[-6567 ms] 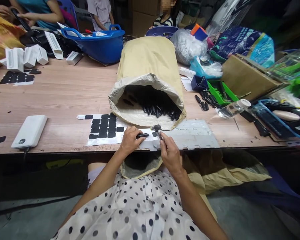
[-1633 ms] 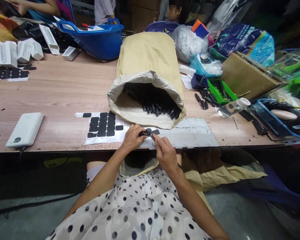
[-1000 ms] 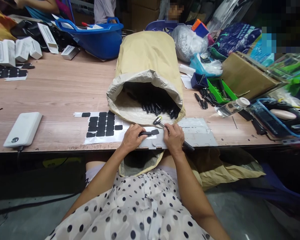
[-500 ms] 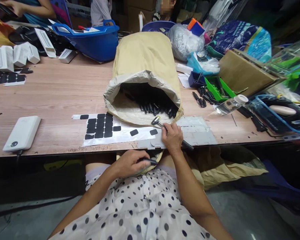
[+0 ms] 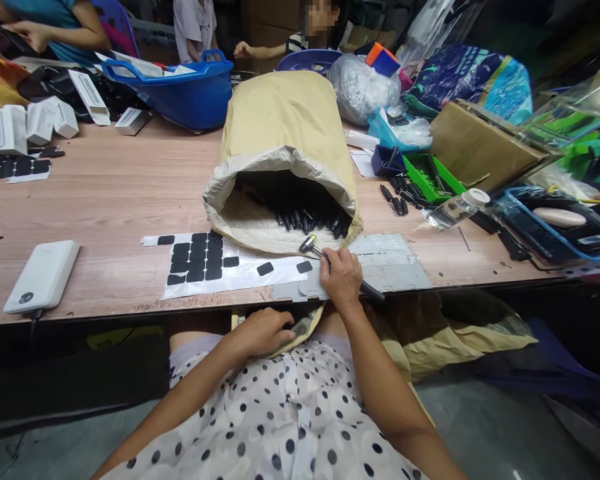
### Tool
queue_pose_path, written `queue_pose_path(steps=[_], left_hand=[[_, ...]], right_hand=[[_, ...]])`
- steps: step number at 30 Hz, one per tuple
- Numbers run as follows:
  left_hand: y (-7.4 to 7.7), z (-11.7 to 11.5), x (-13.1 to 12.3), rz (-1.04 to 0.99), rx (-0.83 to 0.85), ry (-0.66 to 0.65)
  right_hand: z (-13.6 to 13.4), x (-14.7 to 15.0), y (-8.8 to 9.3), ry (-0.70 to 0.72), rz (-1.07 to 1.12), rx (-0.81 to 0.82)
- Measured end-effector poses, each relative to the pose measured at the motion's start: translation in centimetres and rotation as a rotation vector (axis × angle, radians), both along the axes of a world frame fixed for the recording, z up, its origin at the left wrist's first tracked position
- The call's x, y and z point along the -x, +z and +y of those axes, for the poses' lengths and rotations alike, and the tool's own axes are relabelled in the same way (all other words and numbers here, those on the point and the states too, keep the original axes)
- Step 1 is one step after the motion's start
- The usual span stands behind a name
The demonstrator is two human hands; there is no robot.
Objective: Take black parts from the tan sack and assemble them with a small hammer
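My right hand [image 5: 342,276] rests at the table's front edge, closed around a small hammer [image 5: 373,291]; its metal head points up and left. Beneath that hand lies a grey flat board [image 5: 393,263]. Below the edge, over my lap, my left hand [image 5: 266,332] hangs at the mouth of a second sack [image 5: 310,325], thumb and fingers apart, with nothing visible in it. Just beyond the hammer a tan sack [image 5: 285,110] lies with its mouth facing me, and several black tube-shaped parts [image 5: 305,221] show inside. Left of it is a white sheet [image 5: 245,279] bearing black stickers [image 5: 197,257].
A white power bank [image 5: 43,277] with a cable sits front left. White boxes [image 5: 7,130] and a blue basin [image 5: 190,93] are behind. To the right stand a green tray [image 5: 443,180], a clear bottle [image 5: 455,210] and a blue-rimmed basket [image 5: 555,233]. Other people sit across the table.
The black pen-like piece that my left hand held is out of sight, and its fingers have loosened over the lower sack. My right hand keeps the hammer in about the same place.
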State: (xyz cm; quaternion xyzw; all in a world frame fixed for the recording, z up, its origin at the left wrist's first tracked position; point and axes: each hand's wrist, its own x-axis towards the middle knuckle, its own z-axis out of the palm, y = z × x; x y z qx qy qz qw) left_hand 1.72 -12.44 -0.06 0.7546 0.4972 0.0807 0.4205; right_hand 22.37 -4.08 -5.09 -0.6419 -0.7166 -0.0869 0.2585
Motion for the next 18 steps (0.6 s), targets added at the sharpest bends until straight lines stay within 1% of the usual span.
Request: queue_pose_path(steps=[1, 2, 3, 4, 6, 7, 8, 9, 10, 12, 14, 16, 18], left_hand=[[1.2, 1.0, 0.0, -0.056, 0.053, -0.079], [2.3, 2.4, 0.0, -0.085, 0.092, -0.122], [3.2, 4.0, -0.1, -0.102, 0.083, -0.103], [3.8, 5.9, -0.2, -0.084, 0.020, -0.014], [4.3, 10.2, -0.2, 0.013, -0.188, 0.264], [4.1, 12.5, -0.2, 0.071, -0.304, 0.413], [3.7, 14.7, 0.0, 0.130, -0.392, 0.530], [3.2, 16.7, 0.3, 0.197, -0.429, 0.619], [2.7, 18.4, 0.7, 0.257, -0.409, 0.679], [1.6, 21.0, 1.7, 0.325, -0.335, 0.712], [0.7, 22.4, 2.8, 0.367, -0.267, 0.692], [0.1, 22.9, 3.7, 0.395, -0.248, 0.665], [-0.3, 22.8, 4.3, 0.388, -0.290, 0.624]], right_hand=[[0.0, 0.0, 0.0, -0.002, -0.008, -0.006], [0.0, 0.1, 0.0, -0.003, -0.015, -0.014], [-0.1, 0.1, 0.0, -0.004, -0.021, -0.021], [-0.1, 0.1, 0.0, -0.005, -0.027, -0.026], [-0.1, 0.2, 0.1, -0.004, -0.036, -0.030], [-0.1, 0.2, 0.1, -0.003, -0.038, -0.029], [-0.2, 0.2, 0.2, -0.002, -0.040, -0.028], [-0.2, 0.3, 0.2, 0.000, -0.040, -0.025], [-0.2, 0.3, 0.2, 0.001, -0.039, -0.022], [-0.2, 0.3, 0.3, 0.004, -0.035, -0.015], [-0.3, 0.4, 0.3, 0.001, -0.029, -0.016], [-0.3, 0.5, 0.3, -0.005, -0.017, -0.020], [-0.3, 0.6, 0.4, -0.008, -0.001, -0.015]])
